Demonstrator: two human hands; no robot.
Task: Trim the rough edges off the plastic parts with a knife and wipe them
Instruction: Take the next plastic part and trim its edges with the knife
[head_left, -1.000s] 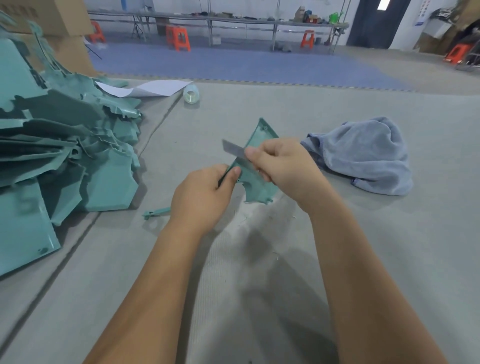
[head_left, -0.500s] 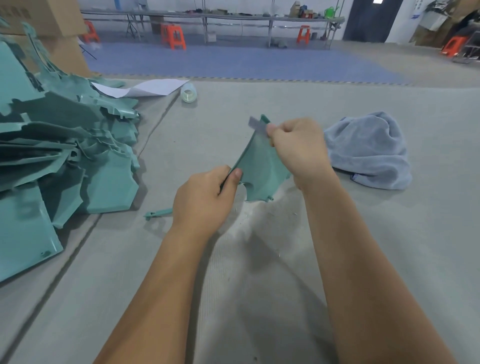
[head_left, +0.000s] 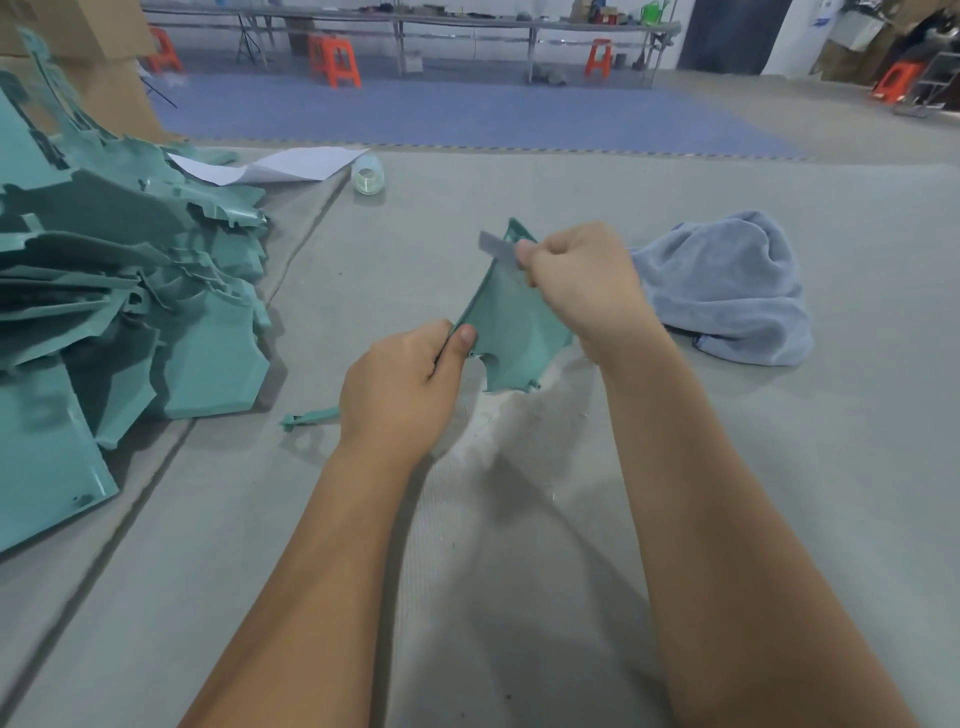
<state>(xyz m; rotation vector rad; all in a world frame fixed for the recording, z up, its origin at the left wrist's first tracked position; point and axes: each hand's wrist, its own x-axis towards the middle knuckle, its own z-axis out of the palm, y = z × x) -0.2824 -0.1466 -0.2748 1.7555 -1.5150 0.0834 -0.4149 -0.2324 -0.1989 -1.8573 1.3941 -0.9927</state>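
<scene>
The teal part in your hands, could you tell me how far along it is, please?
Shavings suggest trimming is underway. The left hand holds the teal part while the right hand holds the blade near its tip. Wiping with the cloth and the pile apparently remain.

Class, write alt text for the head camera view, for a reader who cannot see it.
A person's left hand grips the lower corner of a teal plastic part while the right hand pinches a small grey blade against its upper edge. A pile of teal parts lies to the left and a blue cloth to the right, on a grey mat.
</scene>
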